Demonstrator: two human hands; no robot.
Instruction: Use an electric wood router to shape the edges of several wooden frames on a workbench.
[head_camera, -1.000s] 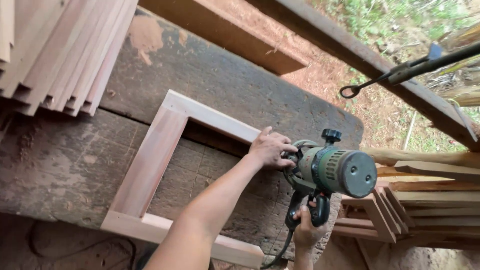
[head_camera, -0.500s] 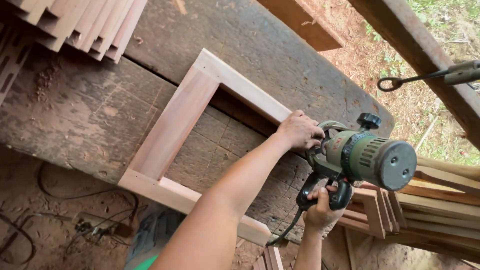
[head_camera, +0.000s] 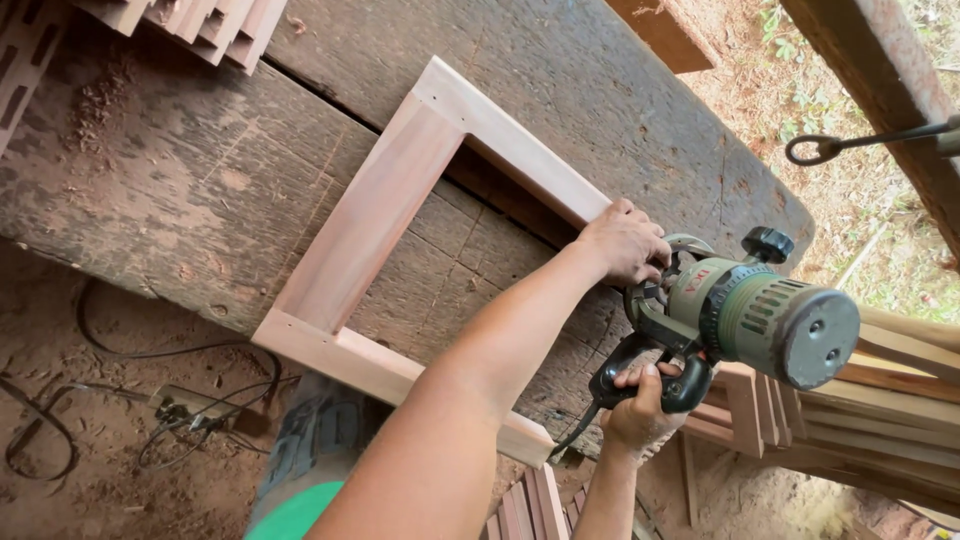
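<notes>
Our left hand (head_camera: 625, 240) lies palm down, fingers curled over the far rail of the wooden frame (head_camera: 370, 215), right beside the router (head_camera: 745, 315). Our right hand (head_camera: 640, 405) is closed around the router's black handle below the motor housing. The green-and-grey router sits at the frame's right end, near the edge of the plank workbench (head_camera: 180, 180). 2 stacks of wood strips (head_camera: 880, 400) lie beyond the bench edge.
</notes>
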